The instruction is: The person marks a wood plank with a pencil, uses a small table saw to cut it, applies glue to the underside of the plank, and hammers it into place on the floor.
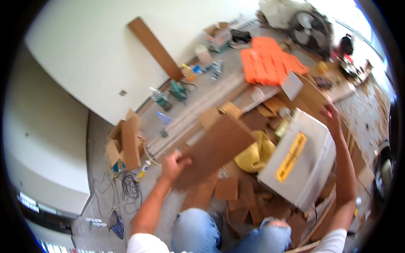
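Note:
In my left hand (174, 165) is a short brown wooden plank (217, 149), gripped at its near left end and tilted up across the middle. Its surface is slightly blurred. My right hand (332, 120) reaches up on the right, with its fingers closed at the edge of a brown cardboard flap (310, 95). Below that flap stands a grey-white cardboard box (301, 158) with a yellow strip on its side. A yellow bag (256, 154) lies between the plank and the box. Brown board offcuts (228, 188) are heaped beneath, around my knees.
An open cardboard box (126, 143) and coiled cables (131, 185) lie at left. A long plank (156, 48) leans on the wall, near green power tools (178, 90). An orange vest (270, 61) and a fan (310, 31) are at the back right.

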Demonstrator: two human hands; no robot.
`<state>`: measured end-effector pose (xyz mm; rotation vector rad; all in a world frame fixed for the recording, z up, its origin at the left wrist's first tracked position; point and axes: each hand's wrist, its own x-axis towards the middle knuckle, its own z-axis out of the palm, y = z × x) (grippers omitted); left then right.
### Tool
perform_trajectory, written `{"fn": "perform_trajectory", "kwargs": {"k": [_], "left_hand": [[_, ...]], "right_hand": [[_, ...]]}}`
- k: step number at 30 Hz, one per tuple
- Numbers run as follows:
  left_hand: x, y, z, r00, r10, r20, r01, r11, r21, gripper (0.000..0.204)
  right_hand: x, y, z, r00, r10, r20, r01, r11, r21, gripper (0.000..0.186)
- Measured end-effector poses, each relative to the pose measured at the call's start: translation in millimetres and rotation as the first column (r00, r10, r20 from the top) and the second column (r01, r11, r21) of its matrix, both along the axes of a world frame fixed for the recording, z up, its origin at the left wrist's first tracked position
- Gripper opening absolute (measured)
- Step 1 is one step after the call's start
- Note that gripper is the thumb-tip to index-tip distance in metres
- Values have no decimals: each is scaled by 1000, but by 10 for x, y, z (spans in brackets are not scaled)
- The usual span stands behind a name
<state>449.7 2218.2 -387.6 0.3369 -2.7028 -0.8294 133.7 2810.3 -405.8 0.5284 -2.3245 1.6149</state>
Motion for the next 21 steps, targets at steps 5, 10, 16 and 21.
{"fn": "perform_trajectory", "kwargs": {"k": [5, 10, 16, 21], "left_hand": [[-1265, 513, 1119, 917, -399, 12, 399, 915, -62, 54], [-2218, 1507, 1766, 786, -617, -53, 610, 786, -100, 47], [-1939, 2197, 648, 895, -289, -338, 392, 872, 292, 34], [-2209, 2630, -307, 847, -507, -163, 25, -267, 963, 32]], "right_hand": [[1121, -1135, 1254, 838, 537, 98, -503, 829, -244, 47], [1455, -729, 1489, 983, 102, 153, -37, 925, -379, 45], [1409, -234, 868, 924, -81, 373, 326, 678, -659, 45], [1059, -75, 354, 835, -96, 543, 453, 679, -577, 41]]}}
